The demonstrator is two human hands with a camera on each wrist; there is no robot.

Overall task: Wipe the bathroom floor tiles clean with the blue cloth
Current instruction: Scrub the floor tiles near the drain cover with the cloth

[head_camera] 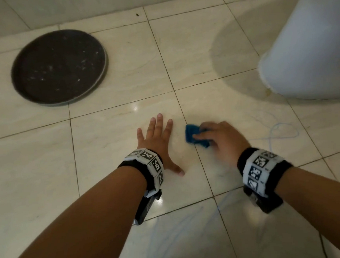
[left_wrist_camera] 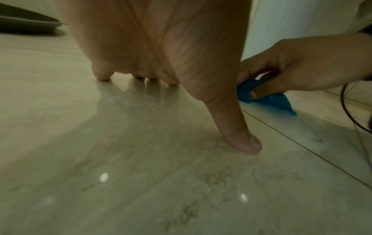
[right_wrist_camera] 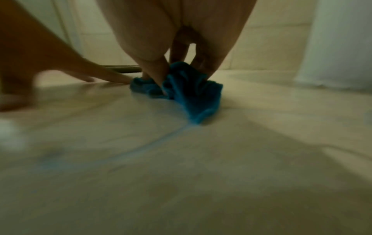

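While pinching the blue cloth (head_camera: 194, 136) into a tight, crumpled wad, presses it down onto the floor tiles (head_camera: 105, 146), right on a grout line and well short of the floor's far edge below the wall. Gripped by the right hand (head_camera: 225, 140), with thumb and curled fingers closed around the bunched fabric and just one corner trailing flat on the tile. Blurred in the right wrist view, so probably mid-stroke.

Just beside it, apart by a narrow gap: left hand (head_camera: 158, 142), empty, with fingers straight and spread, and fingertips and thumb propped on the tile as a brace.

Likely trouble, nearest first:
- Touches very little tile with so small a wad, so could leave unwiped strips between strokes. Worth opening out flatter.
- Could bump into the bracing fingers on a stroke toward them, or push grime under them. Better to shift the brace before wiping that patch.
- Looks glossy, perhaps damp, under the left fingertips, so might let the brace slide under leaned weight.
- Could snag the thin blue cord (head_camera: 282, 123) looped on the tiles near the right wrist and drag it through the wiped area.
- Farther off toward the far right corner, white toilet base (head_camera: 312, 56): knuckles at risk on a long sweep.
- Dark round tray (head_camera: 58, 67) near the far left edge: well apart, no concern yet, though covering tile that needs wiping.
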